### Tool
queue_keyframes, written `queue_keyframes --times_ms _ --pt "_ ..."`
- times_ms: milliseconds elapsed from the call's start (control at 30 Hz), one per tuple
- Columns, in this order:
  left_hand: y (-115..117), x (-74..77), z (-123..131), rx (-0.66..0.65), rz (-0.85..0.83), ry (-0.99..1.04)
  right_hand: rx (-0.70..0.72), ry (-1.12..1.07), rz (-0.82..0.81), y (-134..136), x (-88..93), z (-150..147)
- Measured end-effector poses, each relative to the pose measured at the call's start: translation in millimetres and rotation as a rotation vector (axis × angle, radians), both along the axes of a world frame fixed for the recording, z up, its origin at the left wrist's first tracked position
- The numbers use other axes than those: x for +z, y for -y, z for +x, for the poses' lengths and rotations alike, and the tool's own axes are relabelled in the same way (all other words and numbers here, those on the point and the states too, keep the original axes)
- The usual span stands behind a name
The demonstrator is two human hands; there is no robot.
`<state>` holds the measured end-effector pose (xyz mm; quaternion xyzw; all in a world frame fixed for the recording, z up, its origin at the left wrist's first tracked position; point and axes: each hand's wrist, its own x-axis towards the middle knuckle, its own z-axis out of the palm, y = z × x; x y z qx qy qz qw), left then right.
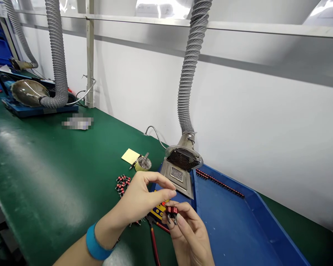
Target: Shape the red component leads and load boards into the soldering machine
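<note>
My right fingers pinch a small red-and-black part between thumb and fingertips, with its legs pointing down. Just above it, my left fingers curve over, thumb and index tips nearly meeting; I can't tell whether they grip anything. Behind the part, partly hidden by my fingers, is a yellow block, and below it lie red-handled pliers. Left of my left fingers, a pile of similar parts lies on the green table. Beyond my fingertips sits a metal plate with a grey square, under a hood. Right of my fingers is a blue tray, a row of parts along its far side. Farther off to the left stand a cup, a pen and a yellow notepad.
</note>
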<state>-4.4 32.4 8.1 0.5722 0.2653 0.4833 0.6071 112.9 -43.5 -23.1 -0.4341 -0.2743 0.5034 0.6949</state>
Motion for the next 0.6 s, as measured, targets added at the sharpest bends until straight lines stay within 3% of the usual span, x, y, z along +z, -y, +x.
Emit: queue_keyframes --times_ms 167,367,433,500,600 --pt "-4.8 -4.5 -1.5 0.196 0.006 0.235 -0.006 0.0 0.002 -0.5 2.8 -0.4" --pt "-1.4 1.6 -17.9 0.256 0.128 0.154 0.016 -0.037 0.008 3.7 5.3 2.8" --pt "4.2 0.9 -34.9 0.221 0.324 -0.025 -0.002 -0.002 -0.003 6.6 4.6 13.2" --pt "13.1 -9.9 -57.7 0.174 0.651 -0.269 -0.014 0.054 -0.027 6.6 2.9 31.0" --pt "34.6 -49.1 -92.3 0.173 0.994 -0.58 -0.022 0.147 -0.062 -3.8 1.7 66.7"
